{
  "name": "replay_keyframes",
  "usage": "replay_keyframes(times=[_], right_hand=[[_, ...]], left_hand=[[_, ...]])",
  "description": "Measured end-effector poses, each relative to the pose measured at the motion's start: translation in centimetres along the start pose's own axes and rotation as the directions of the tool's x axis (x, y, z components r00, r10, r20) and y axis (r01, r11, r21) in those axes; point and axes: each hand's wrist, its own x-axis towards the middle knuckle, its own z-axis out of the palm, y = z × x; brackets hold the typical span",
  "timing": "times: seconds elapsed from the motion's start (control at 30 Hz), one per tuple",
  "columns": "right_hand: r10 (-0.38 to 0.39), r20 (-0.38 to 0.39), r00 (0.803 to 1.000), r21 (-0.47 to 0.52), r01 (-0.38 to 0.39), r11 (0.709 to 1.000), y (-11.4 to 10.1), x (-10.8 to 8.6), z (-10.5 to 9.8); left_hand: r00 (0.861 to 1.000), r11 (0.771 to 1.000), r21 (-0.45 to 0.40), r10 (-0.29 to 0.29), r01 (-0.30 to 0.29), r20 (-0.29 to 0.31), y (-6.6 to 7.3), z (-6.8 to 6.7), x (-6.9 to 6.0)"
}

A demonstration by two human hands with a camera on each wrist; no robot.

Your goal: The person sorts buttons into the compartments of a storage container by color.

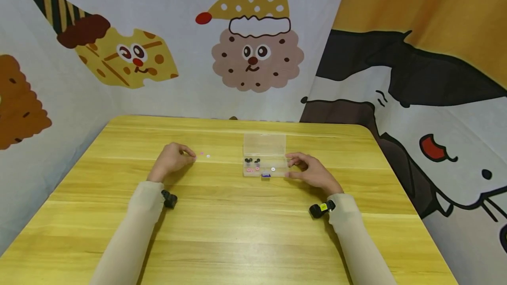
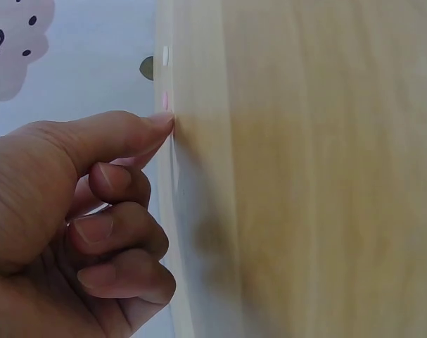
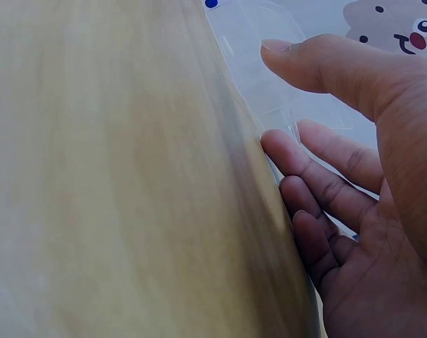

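On the table, a clear plastic box (image 1: 280,161) with compartments stands with its lid (image 1: 264,144) raised at the back. Small black pieces (image 1: 257,160), pink rings (image 1: 257,169) and a white ring (image 1: 273,169) lie inside. My left hand (image 1: 172,160) is left of the box, thumb and index tips together at the tabletop; whether a piece is between them is hidden. Just beyond these tips lie a small pink disc (image 1: 201,153) and a white disc (image 1: 208,156). My right hand (image 1: 310,171) is at the box's right side, thumb apart from its loosely bent fingers (image 3: 333,186).
The wooden table (image 1: 237,232) has rounded far corners. A blue piece (image 1: 266,175) shows at the box's front edge. Behind the table hangs a cloth (image 1: 166,100) printed with cartoon figures. Dark wrist cameras (image 1: 169,199) sit at both cuffs.
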Motion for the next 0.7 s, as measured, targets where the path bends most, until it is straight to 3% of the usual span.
replay_keyframes(times=[0.43, 0.7], right_hand=[[0.005, 0.015, 1.0, 0.003, -0.005, 1.0, -0.3, 0.1, 0.1], [0.009, 0.037, 0.999, 0.004, -0.009, 1.0, -3.7, -1.3, -0.4]], left_hand=[[0.999, 0.998, 0.035, 0.043, -0.043, 0.005, 0.0, 0.0, 0.1], [0.998, 0.996, 0.06, 0.059, -0.059, -0.001, -0.1, -0.1, 0.2]])
